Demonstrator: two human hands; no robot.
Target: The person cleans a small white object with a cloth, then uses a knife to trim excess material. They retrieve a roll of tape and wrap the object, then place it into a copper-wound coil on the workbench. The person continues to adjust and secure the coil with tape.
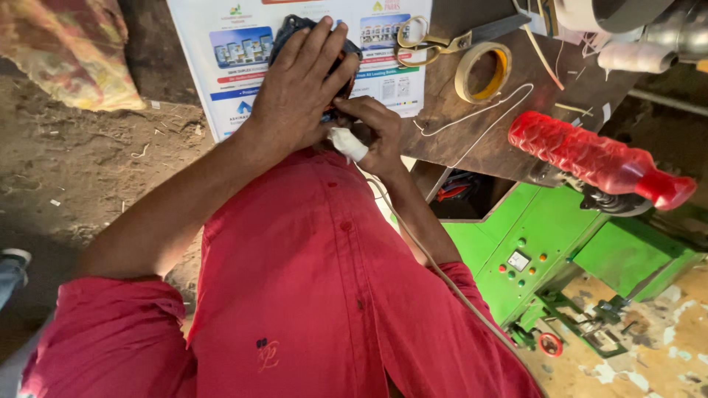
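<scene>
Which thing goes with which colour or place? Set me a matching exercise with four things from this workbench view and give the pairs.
Things:
1. plastic bottle
2. tape roll
3. scissors
4. machine panel

Descriptions:
A. bright green, with small buttons
B. red, lying on its side at the table edge
C. yellowish ring, flat on the dark wooden table
D. pale handles, resting partly on the printed sheet

Pairs: 1-B, 2-C, 3-D, 4-A

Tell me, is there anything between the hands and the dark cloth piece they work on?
Nothing visible. The left hand lies flat on the dark cloth piece, and the right hand touches its near edge.
</scene>
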